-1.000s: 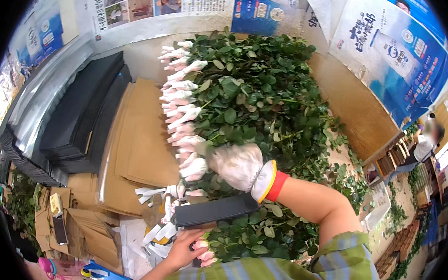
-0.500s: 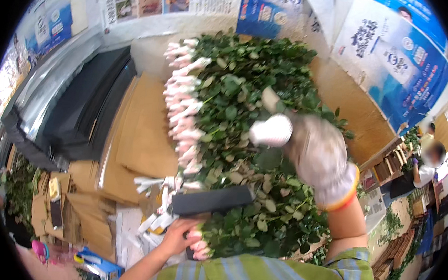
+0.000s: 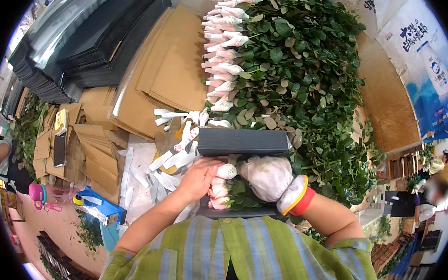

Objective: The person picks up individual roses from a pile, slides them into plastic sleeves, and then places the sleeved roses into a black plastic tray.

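My right hand (image 3: 267, 177), in a whitish glove with a yellow and red cuff, is closed on a rose near its stem. This rose's head wears a white foam net sleeve (image 3: 227, 171). My bare left hand (image 3: 200, 178) lies with fingers stretched against the netted head and beside several bare pink roses (image 3: 218, 195). Those roses lie with their leaves between a long black block (image 3: 244, 143) and a black edge (image 3: 242, 212) close to my shirt. Part of the stems is hidden under the glove.
Netted roses (image 3: 224, 53) form a long row, their leafy stems (image 3: 305, 68) spread to the right. White foam sleeves (image 3: 174, 157) lie scattered left of the block. Cardboard sheets (image 3: 172, 60), black sheets (image 3: 107, 35), a pink-lidded bottle (image 3: 38, 194) and a blue box (image 3: 99, 204) stand farther left.
My right hand has come down and toward me with the netted rose, from over the leaf pile to beside my left hand. My view has tilted downward.
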### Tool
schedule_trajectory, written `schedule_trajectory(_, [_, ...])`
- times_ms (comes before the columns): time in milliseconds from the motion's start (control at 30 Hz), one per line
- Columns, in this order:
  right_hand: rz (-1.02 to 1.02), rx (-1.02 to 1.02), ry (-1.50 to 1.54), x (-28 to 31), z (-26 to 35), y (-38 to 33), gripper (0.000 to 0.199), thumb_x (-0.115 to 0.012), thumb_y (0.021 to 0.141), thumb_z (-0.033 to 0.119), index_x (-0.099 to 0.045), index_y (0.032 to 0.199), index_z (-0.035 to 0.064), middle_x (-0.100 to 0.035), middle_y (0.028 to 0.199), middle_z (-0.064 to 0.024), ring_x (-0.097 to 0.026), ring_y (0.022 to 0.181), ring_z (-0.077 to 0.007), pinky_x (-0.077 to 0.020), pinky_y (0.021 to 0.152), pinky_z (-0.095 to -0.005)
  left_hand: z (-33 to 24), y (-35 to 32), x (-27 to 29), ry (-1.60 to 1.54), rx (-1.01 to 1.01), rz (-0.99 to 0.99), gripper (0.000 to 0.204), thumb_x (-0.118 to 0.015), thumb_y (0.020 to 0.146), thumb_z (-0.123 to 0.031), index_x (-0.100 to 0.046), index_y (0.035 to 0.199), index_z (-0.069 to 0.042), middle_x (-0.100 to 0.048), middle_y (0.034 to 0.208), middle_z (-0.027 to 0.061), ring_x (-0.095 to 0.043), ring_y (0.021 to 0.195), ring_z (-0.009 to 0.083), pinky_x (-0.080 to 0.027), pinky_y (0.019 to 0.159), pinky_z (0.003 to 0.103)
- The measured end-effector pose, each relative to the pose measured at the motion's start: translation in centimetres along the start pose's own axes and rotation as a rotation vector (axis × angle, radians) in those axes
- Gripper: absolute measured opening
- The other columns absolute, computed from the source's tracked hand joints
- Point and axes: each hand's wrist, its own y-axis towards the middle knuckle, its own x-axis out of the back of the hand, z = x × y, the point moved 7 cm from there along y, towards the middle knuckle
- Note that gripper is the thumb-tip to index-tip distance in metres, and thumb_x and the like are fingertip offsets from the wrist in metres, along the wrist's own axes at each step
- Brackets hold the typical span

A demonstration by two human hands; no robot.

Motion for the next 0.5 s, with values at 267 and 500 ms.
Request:
schedule_trajectory(267, [0.097,-0.345,-0.385,10.6,-4.0,-2.6,0.011,-0.07,0.068,0.015,-0.061,0.067,0.008,-0.06,0.066,-0.0109,-0.065,0.065,-0.028,-0.0511,0.057,-0.0411,-0.3,0.3,0.2,-0.017,-0.033,0.087,0.03,-0.051,0.098,-0.021,-0.066,0.12,-0.008,-0.061,0.129,0.0161,-0.055,0.118,0.0346,-0.041,0.103,0.042])
schedule_trajectory(500, [-0.07,-0.05,-0.097,3.0,1.2,1.9,0.016,-0.067,0.081,0.022,-0.063,0.093,0.0122,-0.061,0.072,-0.0074,-0.063,0.055,-0.0247,-0.0483,0.046,-0.0416,1.1,-1.0,0.0,0.05,-0.036,0.103,0.053,-0.08,0.077,-0.026,-0.064,0.124,-0.008,-0.06,0.125,0.0157,-0.05,0.122,0.0358,-0.041,0.106,0.042])
